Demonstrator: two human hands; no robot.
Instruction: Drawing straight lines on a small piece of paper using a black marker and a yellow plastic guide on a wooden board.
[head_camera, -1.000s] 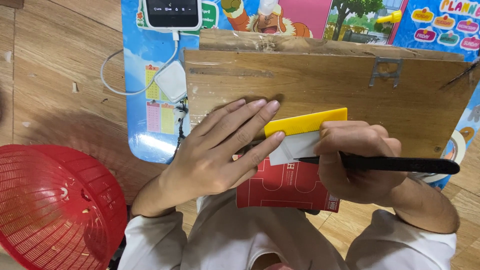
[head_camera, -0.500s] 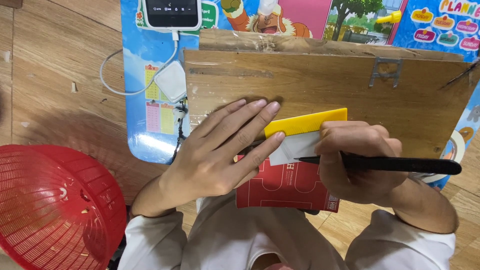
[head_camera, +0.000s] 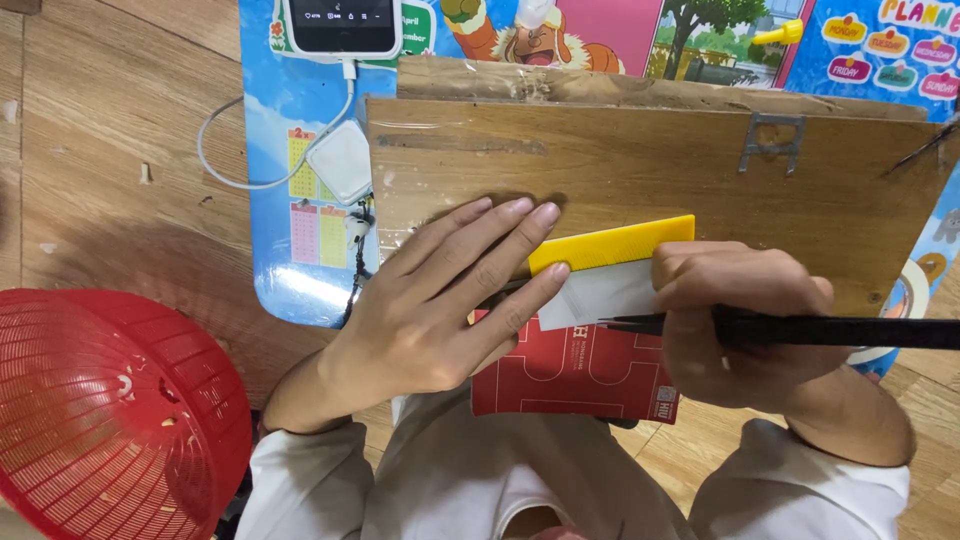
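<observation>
My left hand (head_camera: 450, 300) lies flat with spread fingers on a wooden board (head_camera: 620, 170), its fingertips pressing the left end of a yellow ruler (head_camera: 612, 244). Below the ruler lies a small white piece of paper (head_camera: 597, 294), which overlaps a red booklet (head_camera: 575, 375). My right hand (head_camera: 745, 320) is closed around a long black tool (head_camera: 800, 330) that lies level. The tool's thin tip points left and rests at the paper's lower edge.
A red plastic basket (head_camera: 110, 410) lies at the lower left on the wooden floor. A phone (head_camera: 343, 25) with a white cable and charger (head_camera: 341, 160) rests on a colourful poster (head_camera: 300, 220) behind the board. A tape roll (head_camera: 908, 300) peeks out at the right.
My right hand has drawn the black tool a little to the right along the paper's lower edge. My left hand and the ruler have stayed still.
</observation>
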